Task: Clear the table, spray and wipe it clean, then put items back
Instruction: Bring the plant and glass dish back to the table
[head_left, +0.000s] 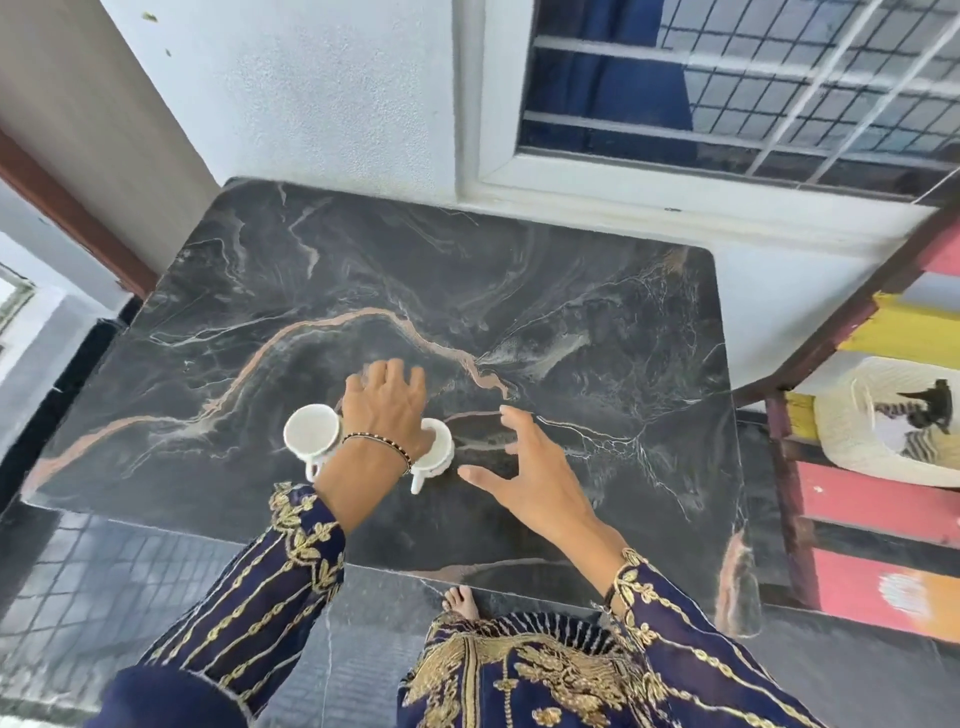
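Observation:
A black marble table (571, 291) with pale and orange veins fills the middle of the view. Two white cups stand on it near the front. The left cup (310, 433) shows its empty inside and has its handle toward me. The right cup (441, 448) is partly hidden under my left wrist. My left hand (387, 405) reaches forward between the two cups, fingers stretched out over the tabletop, holding nothing. My right hand (530, 467) hovers just right of the right cup with fingers spread wide, not touching it.
A white wall and a barred window (727, 88) stand behind the table. At the right is a slatted rack (883, 499) in red and yellow, with a white woven basket (852, 431) on it. Dark tiled floor and my bare foot (460, 603) lie below the front edge.

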